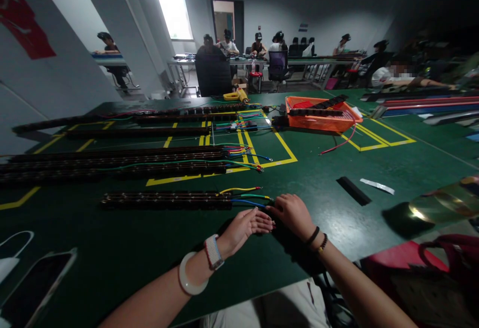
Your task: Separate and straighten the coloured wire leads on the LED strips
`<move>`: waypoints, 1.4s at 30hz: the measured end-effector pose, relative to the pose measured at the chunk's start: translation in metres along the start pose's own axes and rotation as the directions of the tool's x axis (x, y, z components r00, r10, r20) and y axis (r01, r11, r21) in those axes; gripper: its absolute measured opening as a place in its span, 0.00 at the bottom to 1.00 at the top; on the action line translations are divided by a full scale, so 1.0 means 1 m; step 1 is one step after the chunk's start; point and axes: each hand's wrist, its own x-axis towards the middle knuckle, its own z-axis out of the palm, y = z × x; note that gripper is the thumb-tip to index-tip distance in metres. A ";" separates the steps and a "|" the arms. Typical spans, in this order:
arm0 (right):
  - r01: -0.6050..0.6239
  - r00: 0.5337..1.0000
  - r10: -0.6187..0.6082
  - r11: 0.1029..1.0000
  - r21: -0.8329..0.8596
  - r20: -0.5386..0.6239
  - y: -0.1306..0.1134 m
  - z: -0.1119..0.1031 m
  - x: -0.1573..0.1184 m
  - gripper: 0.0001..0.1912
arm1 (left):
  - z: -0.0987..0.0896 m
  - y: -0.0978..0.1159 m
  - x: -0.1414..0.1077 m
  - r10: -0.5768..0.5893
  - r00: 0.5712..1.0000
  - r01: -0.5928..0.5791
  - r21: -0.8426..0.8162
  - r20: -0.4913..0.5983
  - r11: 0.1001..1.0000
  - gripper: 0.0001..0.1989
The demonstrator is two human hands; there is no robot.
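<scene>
In the head view my left hand (249,226) lies palm up with its fingers stretched out, just below the wire ends. My right hand (294,213) is closed, its fingertips pinching the tip of a blue wire (249,202); the tip itself is hidden. This wire comes out of a long black cable chain (168,199) lying flat in front of me. A green wire (256,196) and a yellow wire (239,189) with a red-sleeved terminal leave the same end, and neither is held.
More black cable chains (123,158) with coloured wire ends lie beyond. An orange basket (318,122) and a yellow heat gun (237,95) stand farther back. To the right are a black strip (354,191) and a shiny yellowish bottle (445,201); a phone (37,285) lies left. Several people sit behind.
</scene>
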 end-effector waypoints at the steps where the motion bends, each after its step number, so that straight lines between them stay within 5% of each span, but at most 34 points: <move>1: -0.050 0.999 0.052 0.983 0.178 -0.011 0.001 -0.001 0.000 0.16 | 0.000 0.000 0.000 0.002 1.000 -0.002 -0.005 -0.002 1.000 0.21; 2: -0.094 0.995 0.101 0.915 0.392 0.001 0.002 -0.002 0.000 0.14 | 0.000 0.001 0.000 0.001 1.000 -0.001 -0.009 -0.002 1.000 0.21; 4: -0.157 0.985 0.153 0.614 0.774 0.078 0.003 -0.004 -0.001 0.13 | 0.001 0.002 0.000 0.003 1.000 -0.003 -0.014 -0.005 1.000 0.21; 7: -0.190 0.973 0.162 0.152 0.970 0.165 0.004 -0.002 -0.002 0.15 | 0.002 0.002 -0.001 0.001 1.000 -0.002 -0.016 -0.018 1.000 0.21; 9: -0.194 0.965 0.181 0.013 0.981 0.188 0.004 0.002 -0.003 0.15 | 0.002 0.002 0.000 -0.007 1.000 0.006 -0.021 -0.029 1.000 0.20; 12: -0.196 0.962 0.181 -0.076 0.978 0.206 0.005 0.005 -0.004 0.14 | 0.001 0.002 0.001 -0.016 0.999 0.016 -0.019 -0.029 1.000 0.21; 18: -0.174 0.962 0.197 -0.085 0.981 0.188 0.002 0.004 -0.004 0.15 | 0.000 0.002 0.000 -0.011 1.000 0.011 -0.008 -0.017 1.000 0.20; 36: -0.165 0.979 0.136 0.102 0.981 0.150 -0.003 0.003 -0.004 0.14 | 0.000 0.002 0.000 0.000 1.000 0.000 -0.007 -0.007 1.000 0.19; 42: -0.234 0.964 0.191 0.277 0.932 0.186 -0.005 -0.001 -0.005 0.11 | 0.001 0.002 0.001 -0.007 1.000 0.007 -0.026 -0.012 1.000 0.19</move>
